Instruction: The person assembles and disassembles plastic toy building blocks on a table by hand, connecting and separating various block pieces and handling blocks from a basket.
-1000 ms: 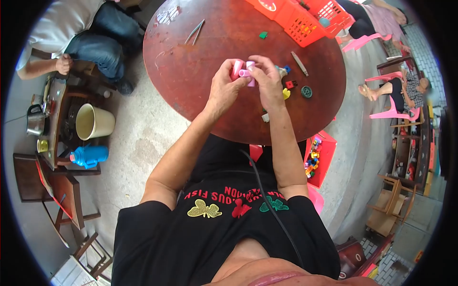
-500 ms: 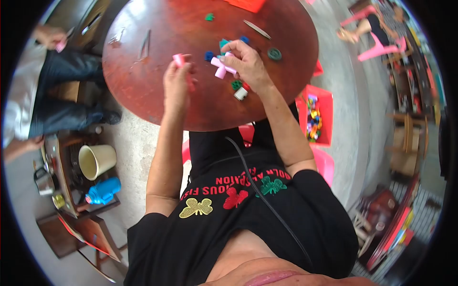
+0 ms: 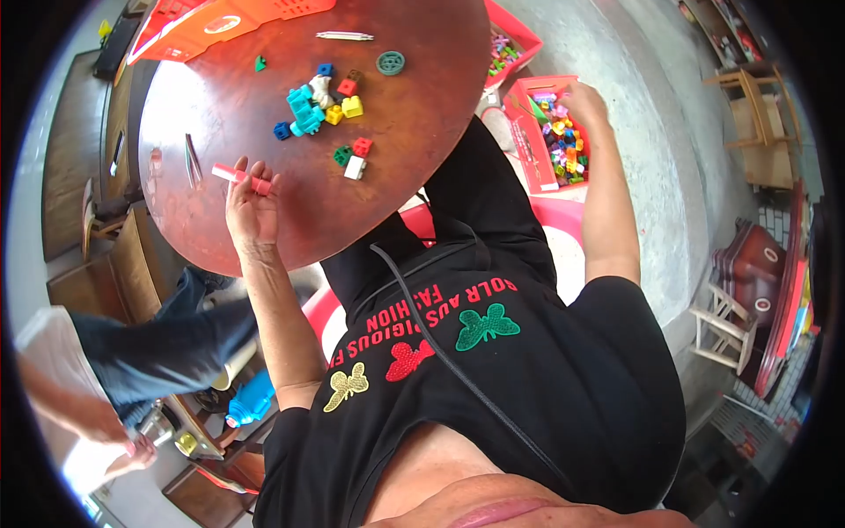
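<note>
My left hand [image 3: 253, 211] is above the near left of the round table, palm up, with its fingers curled around a pink tube-shaped piece [image 3: 256, 184] that has a pale end. My right hand [image 3: 587, 106] reaches over a red box [image 3: 527, 157] of colourful toy blocks [image 3: 564, 145], at the box's far right edge. Its fingertips are small and partly hidden, so whether they grip a block is unclear. Between the hands, on the table, lie a turquoise block piece [image 3: 305, 112], yellow blocks [image 3: 352, 106], a white block [image 3: 355, 168] and a green block [image 3: 342, 157].
The round wooden table [image 3: 238, 114] also bears an orange basket [image 3: 189, 31], a green wheel [image 3: 390, 62] and a pale pointed stick [image 3: 345, 36]. Another red box [image 3: 526, 40] stands behind the first. A person in jeans [image 3: 167, 352] is at the left.
My right hand has left the table and moved right to the red box; the pink branched pipe piece it held is no longer on the table. My left hand keeps the pink tube. The view has turned right.
</note>
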A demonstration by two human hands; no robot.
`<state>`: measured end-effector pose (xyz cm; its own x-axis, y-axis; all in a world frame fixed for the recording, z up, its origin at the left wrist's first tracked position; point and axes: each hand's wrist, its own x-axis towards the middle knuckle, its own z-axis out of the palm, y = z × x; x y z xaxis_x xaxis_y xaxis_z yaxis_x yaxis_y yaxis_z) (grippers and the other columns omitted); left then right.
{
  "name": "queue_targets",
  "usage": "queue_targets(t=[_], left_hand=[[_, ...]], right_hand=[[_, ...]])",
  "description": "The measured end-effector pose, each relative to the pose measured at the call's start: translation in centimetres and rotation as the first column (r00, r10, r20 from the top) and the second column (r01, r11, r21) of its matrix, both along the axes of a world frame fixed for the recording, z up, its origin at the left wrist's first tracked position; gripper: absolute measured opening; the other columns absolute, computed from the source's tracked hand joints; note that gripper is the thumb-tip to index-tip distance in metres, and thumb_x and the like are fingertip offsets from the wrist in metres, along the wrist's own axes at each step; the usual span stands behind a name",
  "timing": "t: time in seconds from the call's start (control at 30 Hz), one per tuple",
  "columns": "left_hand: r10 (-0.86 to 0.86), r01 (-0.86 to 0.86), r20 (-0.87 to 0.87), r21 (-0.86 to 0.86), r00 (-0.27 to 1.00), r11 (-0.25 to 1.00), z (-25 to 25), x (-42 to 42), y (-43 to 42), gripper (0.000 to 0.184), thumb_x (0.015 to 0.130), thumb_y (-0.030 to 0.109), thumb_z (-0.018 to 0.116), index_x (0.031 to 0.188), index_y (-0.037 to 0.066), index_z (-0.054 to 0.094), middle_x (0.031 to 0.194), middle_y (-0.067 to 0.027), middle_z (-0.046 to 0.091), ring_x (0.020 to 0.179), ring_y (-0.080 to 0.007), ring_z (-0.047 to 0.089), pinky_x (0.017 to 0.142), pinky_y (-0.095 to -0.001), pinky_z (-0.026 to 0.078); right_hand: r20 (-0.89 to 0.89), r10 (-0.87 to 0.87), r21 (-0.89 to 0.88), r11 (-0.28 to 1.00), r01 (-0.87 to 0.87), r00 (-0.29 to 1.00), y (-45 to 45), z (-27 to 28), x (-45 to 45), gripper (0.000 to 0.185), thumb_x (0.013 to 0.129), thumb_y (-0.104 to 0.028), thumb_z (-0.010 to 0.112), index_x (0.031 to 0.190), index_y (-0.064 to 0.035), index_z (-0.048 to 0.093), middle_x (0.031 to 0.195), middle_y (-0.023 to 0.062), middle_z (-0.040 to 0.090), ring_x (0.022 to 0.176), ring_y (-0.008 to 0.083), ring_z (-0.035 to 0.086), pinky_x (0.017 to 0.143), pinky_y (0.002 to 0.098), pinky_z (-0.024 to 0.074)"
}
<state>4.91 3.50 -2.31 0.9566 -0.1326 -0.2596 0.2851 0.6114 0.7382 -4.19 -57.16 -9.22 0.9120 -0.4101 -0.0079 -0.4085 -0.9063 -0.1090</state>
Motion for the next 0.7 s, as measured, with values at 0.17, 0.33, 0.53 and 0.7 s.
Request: queue_targets(t=[0.17, 0.33, 0.53, 0.7], left_hand=[[-0.035, 0.030, 0.043, 0.123, 0.998, 0.992, 0.7, -0.8, -2.0, 0.037, 0.095, 0.003, 0.045, 0.131, 0.002, 0.039, 0.106, -0.0179, 0.060, 0.098, -0.0299, 0.061, 0.083, -0.0440, 0.054], [-0.067, 0.055, 0.055, 0.184, 0.996, 0.981, 2.7, -1.8, -3.1, 0.035, 0.095, 0.004, 0.047, 0.129, 0.002, 0.041, 0.104, -0.0174, 0.061, 0.094, -0.0285, 0.063, 0.076, -0.0405, 0.056], [-0.035, 0.028, 0.024, 0.251, 0.999, 0.968, 3.6, -1.8, -3.1, 0.037, 0.094, 0.007, 0.048, 0.130, 0.000, 0.042, 0.104, -0.0160, 0.060, 0.096, -0.0278, 0.062, 0.081, -0.0399, 0.053], [-0.058, 0.059, -0.008, 0.220, 0.998, 0.974, 4.1, -2.0, -3.5, 0.027, 0.094, 0.007, 0.048, 0.119, -0.001, 0.049, 0.101, -0.0140, 0.061, 0.091, -0.0240, 0.061, 0.081, -0.0379, 0.052]], right_hand=[[-0.224, -0.070, 0.476, 0.862, 0.171, 0.972, 3.9, 1.9, 1.3, 0.018, 0.078, -0.017, 0.062, 0.088, -0.0022, 0.065, 0.069, 0.0084, 0.062, 0.062, 0.0143, 0.060, 0.053, 0.0305, 0.0484], [0.440, -0.498, 0.879, 0.408, -0.246, 0.747, 4.2, 3.5, 2.8, 0.061, 0.085, -0.013, 0.062, 0.136, -0.0021, 0.031, 0.103, 0.0142, 0.062, 0.087, 0.0200, 0.064, 0.071, 0.0304, 0.0525], [0.539, -0.327, 0.811, 0.452, -0.372, 0.776, 11.6, 9.3, 4.1, 0.050, 0.088, -0.010, 0.059, 0.134, -0.0031, 0.039, 0.111, 0.0144, 0.060, 0.098, 0.0215, 0.062, 0.076, 0.0305, 0.0521], [0.611, 0.256, 0.401, 0.715, -0.572, 0.749, 20.7, 11.2, 11.3, 0.028, 0.084, -0.015, 0.061, 0.112, -0.0082, 0.062, 0.098, 0.0110, 0.065, 0.089, 0.0231, 0.064, 0.077, 0.0339, 0.0505]])
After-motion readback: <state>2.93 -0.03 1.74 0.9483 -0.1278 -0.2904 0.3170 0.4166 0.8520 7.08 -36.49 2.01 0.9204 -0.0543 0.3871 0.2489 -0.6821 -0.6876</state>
